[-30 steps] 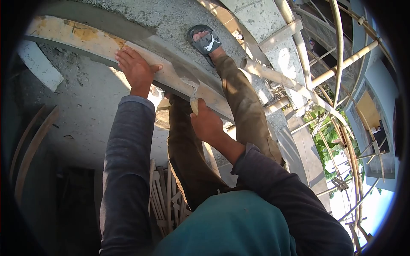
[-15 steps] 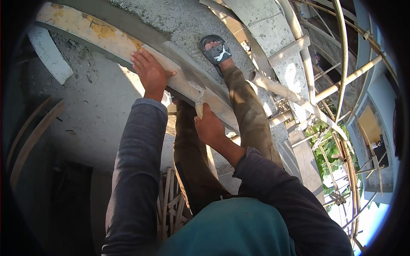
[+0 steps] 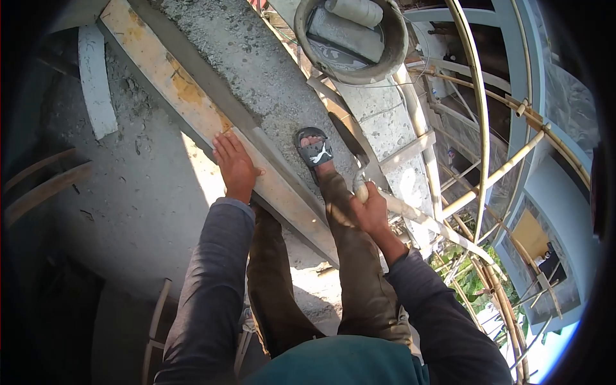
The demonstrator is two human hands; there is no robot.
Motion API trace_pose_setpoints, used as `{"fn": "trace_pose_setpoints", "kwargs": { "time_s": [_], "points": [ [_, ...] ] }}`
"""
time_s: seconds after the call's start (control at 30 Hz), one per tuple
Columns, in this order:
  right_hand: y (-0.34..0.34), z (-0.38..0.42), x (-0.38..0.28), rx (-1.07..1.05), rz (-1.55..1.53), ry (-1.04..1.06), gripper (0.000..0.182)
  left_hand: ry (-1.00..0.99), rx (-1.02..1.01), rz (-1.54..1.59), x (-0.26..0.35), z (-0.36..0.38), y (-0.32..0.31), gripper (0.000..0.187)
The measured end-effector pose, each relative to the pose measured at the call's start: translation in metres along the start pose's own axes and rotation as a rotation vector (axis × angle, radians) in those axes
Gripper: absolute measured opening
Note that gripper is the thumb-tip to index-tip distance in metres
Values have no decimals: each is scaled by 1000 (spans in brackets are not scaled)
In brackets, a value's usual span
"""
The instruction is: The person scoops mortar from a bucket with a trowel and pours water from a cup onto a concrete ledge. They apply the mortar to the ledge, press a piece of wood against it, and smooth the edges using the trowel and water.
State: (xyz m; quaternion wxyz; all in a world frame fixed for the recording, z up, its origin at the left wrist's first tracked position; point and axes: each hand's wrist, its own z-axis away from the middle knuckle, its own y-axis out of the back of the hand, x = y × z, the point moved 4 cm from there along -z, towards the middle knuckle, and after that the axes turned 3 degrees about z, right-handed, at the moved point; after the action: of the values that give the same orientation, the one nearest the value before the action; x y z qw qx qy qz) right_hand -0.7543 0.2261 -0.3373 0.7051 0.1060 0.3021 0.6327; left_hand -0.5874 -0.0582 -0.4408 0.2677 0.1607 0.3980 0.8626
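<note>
My left hand (image 3: pixel 235 168) lies flat with fingers stretched on a long, stained wooden board (image 3: pixel 173 77), which runs diagonally along a strip of smooth grey mortar (image 3: pixel 196 64). In my right hand (image 3: pixel 372 210) is a trowel (image 3: pixel 360 176), gripped by its pale handle. Its bent metal neck and dark blade point up and away, over the ledge to the right of my sandalled foot (image 3: pixel 314 149). The trowel is apart from the board.
A round bucket (image 3: pixel 359 81) holding water and pale cylindrical pieces stands at the top. Bamboo poles (image 3: pixel 482 128) form scaffolding on the right, with greenery below. A curved white strip (image 3: pixel 97 83) is at upper left. Rough concrete (image 3: pixel 237 51) borders the mortar.
My right hand has carried the trowel away from the board to the right, past my leg. My left hand stays on the board. The view has shifted, bringing the bucket into sight.
</note>
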Motion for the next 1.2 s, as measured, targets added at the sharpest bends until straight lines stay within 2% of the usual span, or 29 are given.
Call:
{"fn": "trace_pose_setpoints", "kwargs": {
  "time_s": [0.07, 0.13, 0.2, 0.27, 0.33, 0.47, 0.63, 0.73, 0.8, 0.97, 1.0, 1.13, 1.2],
  "points": [
    [5, -29, 37, 126, 9, 61, 45, -14, 35, -8, 0, -1, -2, 142],
    [4, -74, 67, -4, -104, -23, 46, -28, 37, -1, 0, 1, 0, 141],
    [14, -109, 59, -129, -308, -198, 44, -7, -8, 10, 1, 1, 5, 140],
    [19, -147, 64, -107, -253, -151, 45, 13, -52, 14, 2, 1, 6, 138],
    [22, -188, 82, 59, -63, 170, 35, 2, -31, 8, 1, 1, 6, 138],
    [37, -201, 67, 264, 248, 105, 54, 18, -45, -1, 1, 0, 6, 138],
    [34, -209, 61, 243, 336, 81, 59, 41, -92, -30, 3, -1, 9, 137],
    [35, -200, 49, 231, 355, 110, 55, 64, -120, -36, 3, -3, 10, 137],
    [37, -182, 50, 223, 344, -45, 52, 69, -121, -36, 2, -2, 9, 137],
    [31, -101, 52, 281, 246, 143, 48, 64, -116, 13, 1, -2, 12, 131],
    [36, -76, 29, 226, 241, 77, 48, 72, -114, 28, -1, -1, 11, 131],
    [86, -15, -78, 344, 415, 233, 47, 18, -23, 75, -3, 8, 16, 127],
    [117, -14, -138, 411, 752, 348, 41, 0, 20, 100, -3, 21, 18, 123]
  ]
}}
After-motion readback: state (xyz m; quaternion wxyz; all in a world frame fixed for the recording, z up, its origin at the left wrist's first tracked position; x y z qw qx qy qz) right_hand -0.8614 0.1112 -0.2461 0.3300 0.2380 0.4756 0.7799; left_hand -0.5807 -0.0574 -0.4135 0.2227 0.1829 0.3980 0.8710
